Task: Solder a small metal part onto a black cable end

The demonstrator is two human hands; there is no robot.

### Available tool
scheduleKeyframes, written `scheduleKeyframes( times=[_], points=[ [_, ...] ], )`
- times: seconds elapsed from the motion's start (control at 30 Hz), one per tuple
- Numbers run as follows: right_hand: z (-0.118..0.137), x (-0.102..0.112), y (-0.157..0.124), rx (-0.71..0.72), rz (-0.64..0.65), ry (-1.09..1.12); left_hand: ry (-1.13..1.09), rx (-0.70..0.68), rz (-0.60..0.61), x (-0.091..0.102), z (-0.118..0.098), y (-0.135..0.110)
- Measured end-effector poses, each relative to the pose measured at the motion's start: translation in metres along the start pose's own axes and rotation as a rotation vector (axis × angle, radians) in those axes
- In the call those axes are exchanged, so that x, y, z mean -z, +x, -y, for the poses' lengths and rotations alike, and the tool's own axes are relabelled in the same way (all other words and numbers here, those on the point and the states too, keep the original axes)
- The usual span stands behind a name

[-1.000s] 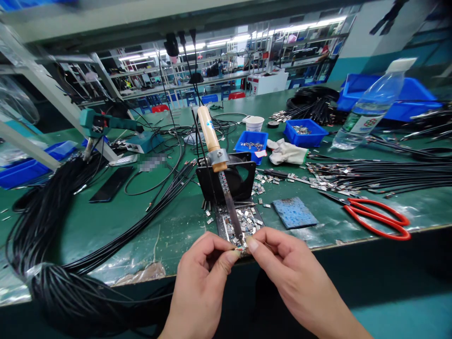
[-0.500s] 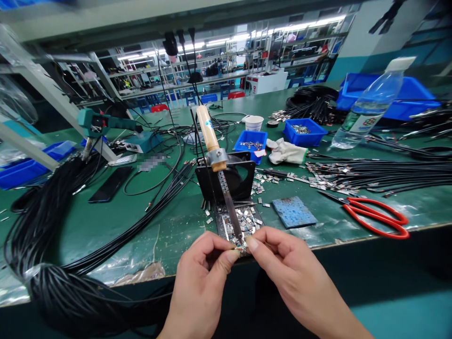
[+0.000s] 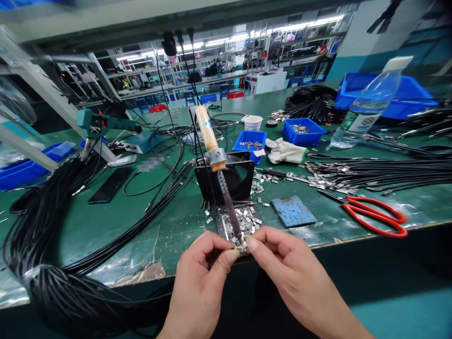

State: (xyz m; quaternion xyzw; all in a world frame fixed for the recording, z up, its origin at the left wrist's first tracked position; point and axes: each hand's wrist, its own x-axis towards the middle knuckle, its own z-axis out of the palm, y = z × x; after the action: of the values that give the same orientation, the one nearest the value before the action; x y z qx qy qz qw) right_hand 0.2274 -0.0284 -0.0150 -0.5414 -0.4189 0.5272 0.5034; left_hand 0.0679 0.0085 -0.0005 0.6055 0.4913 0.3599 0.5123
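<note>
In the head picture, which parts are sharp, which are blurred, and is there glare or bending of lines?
Head view: the left hand, right hand and small part they pinch at the soldering iron are sharp; the metal frame at upper left is smeared; ceiling lights glare white; the water bottle slants, likely wide-angle stretch.
</note>
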Motion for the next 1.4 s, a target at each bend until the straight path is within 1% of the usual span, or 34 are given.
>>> scheduleKeyframes(
  times=[0.27, 0.67, 1.4],
  points=[
    [0.0022, 0.0, -0.0003, -0.011, 0.01, -0.011, -0.013, -0.023, -0.01, -0.0003, 0.003, -0.0021],
    [0.0001, -0.0001, 0.0019, -0.007, 0.003, 0.004, -0.019, 0.001, -0.013, -0.001, 0.0015, -0.0001],
    [0.0006, 0.0011, 0.0012, -0.009, 0.012, -0.009, -0.025, -0.017, -0.028, -0.0011, 0.0015, 0.0007]
  ],
)
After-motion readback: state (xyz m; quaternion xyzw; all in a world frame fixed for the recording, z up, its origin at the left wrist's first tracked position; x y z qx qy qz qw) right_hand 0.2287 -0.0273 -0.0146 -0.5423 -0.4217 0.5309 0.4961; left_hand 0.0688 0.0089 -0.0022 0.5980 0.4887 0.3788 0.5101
